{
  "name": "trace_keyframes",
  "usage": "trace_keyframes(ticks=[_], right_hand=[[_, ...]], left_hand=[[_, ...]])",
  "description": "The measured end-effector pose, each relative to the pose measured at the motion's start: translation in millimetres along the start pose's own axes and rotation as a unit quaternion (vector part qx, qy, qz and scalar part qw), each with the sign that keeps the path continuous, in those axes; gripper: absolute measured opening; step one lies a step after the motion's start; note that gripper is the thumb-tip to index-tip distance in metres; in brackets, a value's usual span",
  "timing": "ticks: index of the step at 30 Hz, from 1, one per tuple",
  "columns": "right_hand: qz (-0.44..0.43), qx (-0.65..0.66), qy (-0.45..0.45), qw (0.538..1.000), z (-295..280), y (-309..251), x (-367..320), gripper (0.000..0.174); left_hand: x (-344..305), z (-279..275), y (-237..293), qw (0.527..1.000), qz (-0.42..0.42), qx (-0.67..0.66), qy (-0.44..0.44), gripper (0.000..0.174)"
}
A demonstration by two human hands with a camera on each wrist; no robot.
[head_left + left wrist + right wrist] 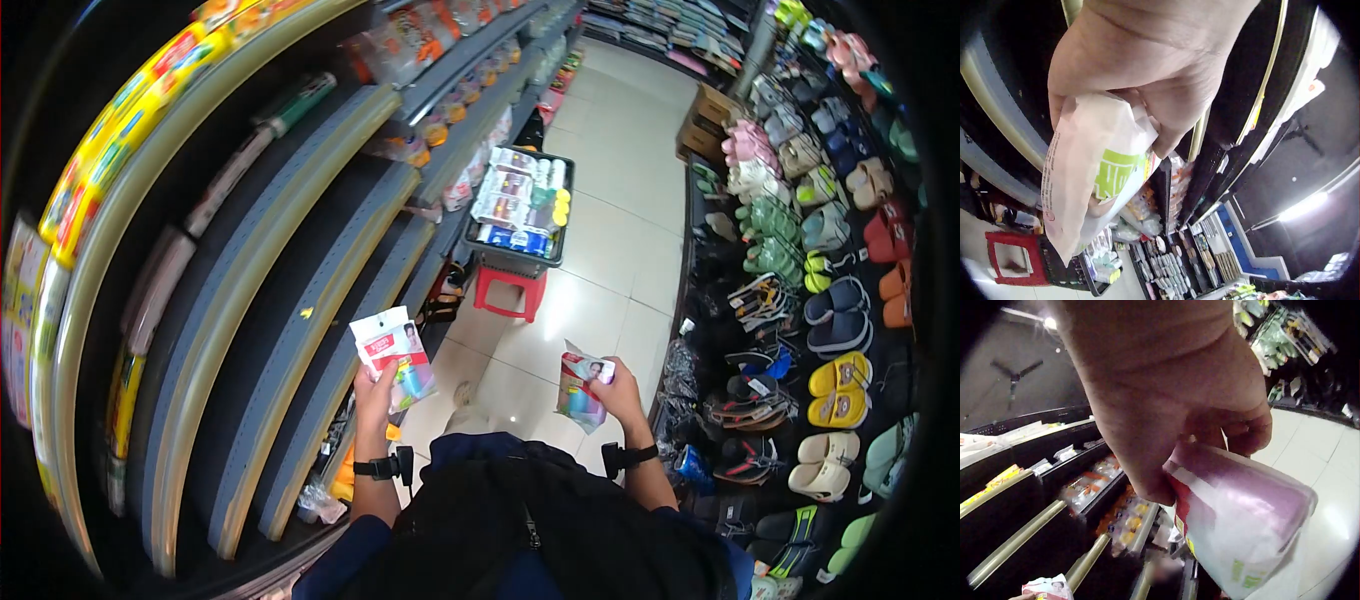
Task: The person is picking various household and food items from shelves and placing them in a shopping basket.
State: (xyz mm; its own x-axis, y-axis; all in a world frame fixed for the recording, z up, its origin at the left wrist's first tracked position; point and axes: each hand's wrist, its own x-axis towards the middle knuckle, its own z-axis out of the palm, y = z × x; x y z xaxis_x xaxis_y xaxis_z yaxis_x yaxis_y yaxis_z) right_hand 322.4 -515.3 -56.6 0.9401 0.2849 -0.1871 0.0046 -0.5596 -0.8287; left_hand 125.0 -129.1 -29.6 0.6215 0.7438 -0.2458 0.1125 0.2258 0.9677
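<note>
Between shelves (320,285) and racked shoes (840,390), my left hand (376,402) pinches a white packet (408,374) and my right hand (622,393) a purple packet (577,400), both probably light, slick and squashable, best gripped gently near an edge.

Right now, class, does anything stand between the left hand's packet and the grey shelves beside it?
Nothing visible stands between the grey shelves and the plastic packet in the left hand. The loaded basket on the red stool is farther ahead, outside that gap.

Navy sleeves (352,555) are worn with black wrist straps (634,457).
</note>
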Motion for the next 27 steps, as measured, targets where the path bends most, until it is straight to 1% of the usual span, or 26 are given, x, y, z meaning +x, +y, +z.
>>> trace_keyframes(ticks=[2, 4, 6, 8, 10, 11, 12, 13, 14, 16, 17, 18, 19, 21, 24, 27], right_hand=[[0.042, -0.028, -0.002, 0.999, -11, 13, 0, 0.029], [0.06, -0.037, 0.02, 0.997, -15, 19, 1, 0.029], [0.103, -0.062, 0.042, 0.992, -18, 18, 9, 0.027], [0.129, -0.059, 0.058, 0.988, -15, 9, 21, 0.028], [0.176, -0.061, 0.059, 0.981, -12, 6, 42, 0.03], [0.182, -0.062, 0.062, 0.979, -7, 14, 54, 0.03], [0.163, -0.05, 0.072, 0.983, 0, 26, 68, 0.028], [0.142, -0.038, 0.08, 0.986, 4, 22, 79, 0.027], [0.148, -0.037, 0.08, 0.985, 9, 18, 92, 0.027], [0.174, 0.075, 0.058, 0.98, 20, 4, 132, 0.023], [0.149, 0.109, 0.067, 0.981, 29, -3, 151, 0.021], [0.141, 0.134, 0.059, 0.979, 35, -9, 172, 0.022], [0.136, 0.134, 0.062, 0.98, 42, -21, 193, 0.023], [0.134, 0.136, 0.065, 0.979, 55, -42, 228, 0.023], [0.122, 0.15, 0.077, 0.978, 73, -60, 273, 0.025], [0.115, 0.11, 0.089, 0.983, 88, -73, 306, 0.028]], left_hand=[[23, 25, 1, 1.0, -0.005, 0.007, -0.02, 0.033], [49, 45, -2, 0.998, -0.008, 0.031, -0.06, 0.032], [77, 61, -10, 0.996, -0.005, 0.03, -0.089, 0.031], [103, 76, -8, 0.992, -0.009, 0.014, -0.129, 0.031], [122, 91, 0, 0.99, -0.018, 0.029, -0.134, 0.032], [132, 98, 6, 0.991, -0.025, 0.026, -0.133, 0.032], [143, 103, 10, 0.991, -0.033, 0.022, -0.132, 0.032], [156, 104, 8, 0.99, -0.039, 0.02, -0.133, 0.033], [169, 103, 8, 0.99, -0.043, 0.024, -0.136, 0.033], [195, 99, 9, 0.985, -0.048, 0.056, -0.155, 0.04], [205, 100, 12, 0.984, -0.052, 0.06, -0.157, 0.04], [216, 101, 16, 0.985, -0.044, 0.057, -0.156, 0.04], [226, 102, 20, 0.986, -0.035, 0.054, -0.156, 0.04], [241, 101, 30, 0.985, -0.043, 0.075, -0.148, 0.039], [259, 96, 32, 0.985, -0.047, 0.102, -0.132, 0.037], [268, 92, 39, 0.984, -0.034, 0.129, -0.12, 0.037]])
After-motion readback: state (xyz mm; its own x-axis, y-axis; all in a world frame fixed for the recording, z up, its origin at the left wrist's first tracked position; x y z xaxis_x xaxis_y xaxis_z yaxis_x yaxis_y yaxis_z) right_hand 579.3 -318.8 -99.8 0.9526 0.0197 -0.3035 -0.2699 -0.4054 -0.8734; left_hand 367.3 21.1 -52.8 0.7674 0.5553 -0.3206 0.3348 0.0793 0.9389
